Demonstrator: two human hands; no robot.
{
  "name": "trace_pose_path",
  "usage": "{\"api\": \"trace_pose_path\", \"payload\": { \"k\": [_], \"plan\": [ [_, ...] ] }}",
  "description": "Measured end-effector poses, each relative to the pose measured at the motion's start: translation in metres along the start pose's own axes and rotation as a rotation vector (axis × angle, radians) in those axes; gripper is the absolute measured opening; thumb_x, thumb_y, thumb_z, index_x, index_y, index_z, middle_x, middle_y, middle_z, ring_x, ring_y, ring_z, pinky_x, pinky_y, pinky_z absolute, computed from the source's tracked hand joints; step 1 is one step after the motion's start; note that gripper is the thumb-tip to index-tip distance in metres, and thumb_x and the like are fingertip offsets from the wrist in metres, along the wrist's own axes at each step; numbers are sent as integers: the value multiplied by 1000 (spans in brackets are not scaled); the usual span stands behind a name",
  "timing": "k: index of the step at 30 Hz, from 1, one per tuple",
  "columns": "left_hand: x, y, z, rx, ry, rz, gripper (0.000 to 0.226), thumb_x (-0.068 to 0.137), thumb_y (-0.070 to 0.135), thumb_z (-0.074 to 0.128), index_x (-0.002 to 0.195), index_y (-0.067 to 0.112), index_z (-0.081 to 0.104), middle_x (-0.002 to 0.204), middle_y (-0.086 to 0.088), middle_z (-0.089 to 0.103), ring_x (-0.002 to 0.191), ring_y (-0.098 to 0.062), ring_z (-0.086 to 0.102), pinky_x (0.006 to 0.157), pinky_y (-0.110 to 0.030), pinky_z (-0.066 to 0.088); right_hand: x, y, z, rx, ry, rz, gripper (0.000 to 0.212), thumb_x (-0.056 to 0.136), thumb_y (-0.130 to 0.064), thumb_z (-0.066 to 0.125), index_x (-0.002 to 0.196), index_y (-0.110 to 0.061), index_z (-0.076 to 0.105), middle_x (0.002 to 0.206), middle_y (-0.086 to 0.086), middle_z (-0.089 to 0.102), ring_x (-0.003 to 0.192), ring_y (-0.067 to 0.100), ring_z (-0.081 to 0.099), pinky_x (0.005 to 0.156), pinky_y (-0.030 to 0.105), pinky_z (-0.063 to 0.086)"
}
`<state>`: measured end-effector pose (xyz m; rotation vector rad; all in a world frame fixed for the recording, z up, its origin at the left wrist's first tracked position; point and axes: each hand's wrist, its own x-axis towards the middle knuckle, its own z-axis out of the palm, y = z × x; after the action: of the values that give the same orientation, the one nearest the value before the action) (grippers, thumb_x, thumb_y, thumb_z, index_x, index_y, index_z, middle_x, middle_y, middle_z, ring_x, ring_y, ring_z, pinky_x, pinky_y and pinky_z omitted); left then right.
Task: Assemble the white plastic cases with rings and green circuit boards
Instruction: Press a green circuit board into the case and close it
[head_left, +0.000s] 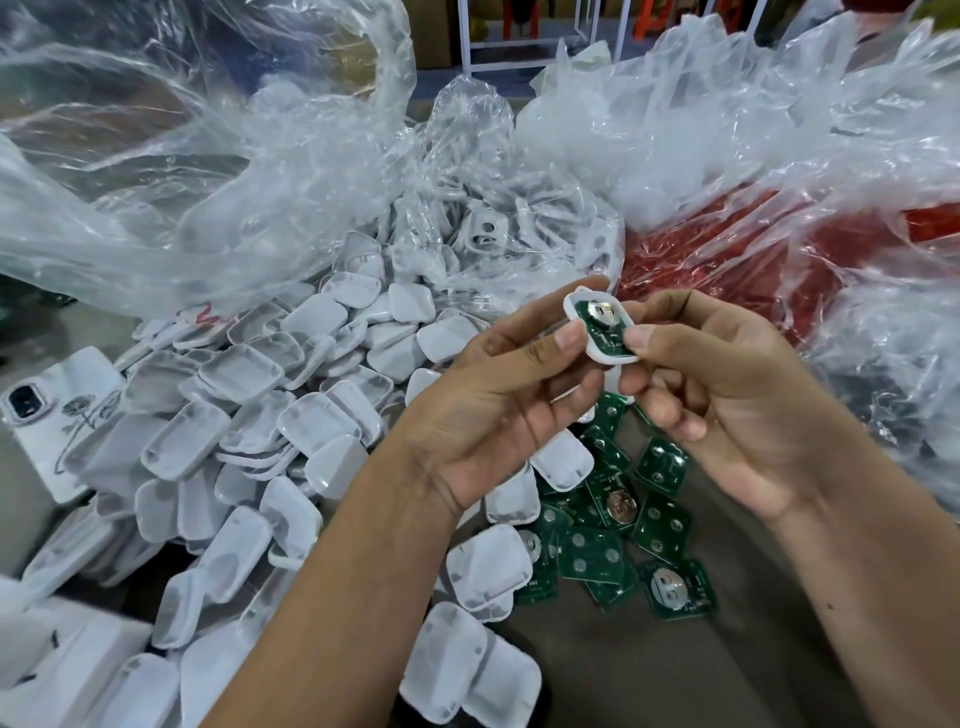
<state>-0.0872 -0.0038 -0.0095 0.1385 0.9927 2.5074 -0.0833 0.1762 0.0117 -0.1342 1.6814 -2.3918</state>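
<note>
Bright, even overhead light, glare on the clear plastic bags (260, 171), soft blur and bending toward the edges.

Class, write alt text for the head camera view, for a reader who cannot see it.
Both hands, the left hand and the right hand, pinch a white plastic case with a green circuit board seated in it. Below lie a heap of empty white cases and loose green boards, with clear plastic bags behind.

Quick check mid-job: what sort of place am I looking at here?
Probably a small assembly workshop, with parts handled in bulk. A heap of white cases spills from clear bags, loose green boards lie by it, and both hands, left and right, hold a case with a board in it.
</note>
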Motion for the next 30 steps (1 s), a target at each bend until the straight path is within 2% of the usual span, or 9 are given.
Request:
{"api": "trace_pose_path", "payload": {
  "k": [3, 5, 7, 10, 12, 15, 18, 24, 30],
  "plan": [
    [-1, 3, 0, -51, 25, 14, 40, 83, 3, 68, 123, 1, 70, 125, -17, 72, 106, -25, 70, 90, -28, 59, 0, 1, 0, 1, 13, -42, 37, 79, -31, 78, 101, -10, 57, 67, 12, 67, 42, 13, 55, 35, 18, 37],
    [-1, 7, -1, -126, 55, 63, 54, 78, 2, 72, 131, -2, 63, 128, -18, 70, 113, -27, 67, 92, -32, 59, 0, 3, -1, -74, 37, -68, 29, 87, -38, 72, 91, -13, 58, 69, 13, 69, 43, 17, 56, 35, 21, 39],
    [-2, 11, -3, -227, 96, 129, 72, 76, 2, 74, 145, 0, 52, 133, -18, 67, 120, -30, 64, 93, -35, 60, -1, 6, -1, -364, 70, -89, 26, 90, -43, 69, 85, -17, 63, 69, 9, 72, 44, 19, 60, 36, 22, 41],
    [-2, 16, -2, -349, 132, 214, 74, 82, 2, 69, 152, 2, 44, 142, -18, 61, 132, -32, 59, 95, -38, 60, 0, 17, 1, -949, 51, -128, 24, 85, -49, 77, 79, -27, 71, 69, -7, 73, 49, 8, 66, 45, 18, 47],
    [-2, 17, -3, -376, 128, 235, 73, 83, 1, 68, 152, 1, 43, 137, -18, 65, 133, -33, 59, 97, -39, 59, 1, 23, 1, -1136, 12, -161, 26, 80, -51, 83, 76, -28, 71, 66, -11, 70, 56, 5, 66, 55, 22, 53],
    [-3, 15, -2, -354, 107, 232, 60, 86, 2, 63, 145, 0, 52, 130, -16, 69, 126, -31, 64, 99, -39, 57, 2, 25, 2, -1150, -12, -176, 25, 77, -46, 87, 77, -28, 71, 64, -10, 68, 58, 7, 66, 61, 31, 55],
    [-3, 12, -1, -324, 89, 222, 45, 85, -2, 63, 130, -2, 62, 125, -16, 72, 126, -30, 64, 99, -39, 57, 2, 23, 1, -1127, -43, -209, 25, 75, -46, 88, 77, -29, 70, 65, -13, 67, 57, 6, 64, 56, 20, 48],
    [-1, 11, 0, -297, 66, 234, 50, 78, -7, 66, 127, 3, 66, 125, -14, 72, 121, -28, 67, 99, -38, 57, 0, 25, 4, -1177, -203, -211, 32, 69, -36, 96, 67, -28, 65, 58, -22, 58, 50, 4, 53, 50, 10, 37],
    [0, 10, 2, -272, 80, 244, 43, 82, -10, 57, 120, 6, 70, 122, -11, 74, 111, -26, 72, 95, -37, 59, 3, 21, -4, -979, -97, -199, 21, 82, -30, 88, 73, -25, 69, 63, -14, 65, 52, 1, 57, 56, 9, 44]
  ]
}}
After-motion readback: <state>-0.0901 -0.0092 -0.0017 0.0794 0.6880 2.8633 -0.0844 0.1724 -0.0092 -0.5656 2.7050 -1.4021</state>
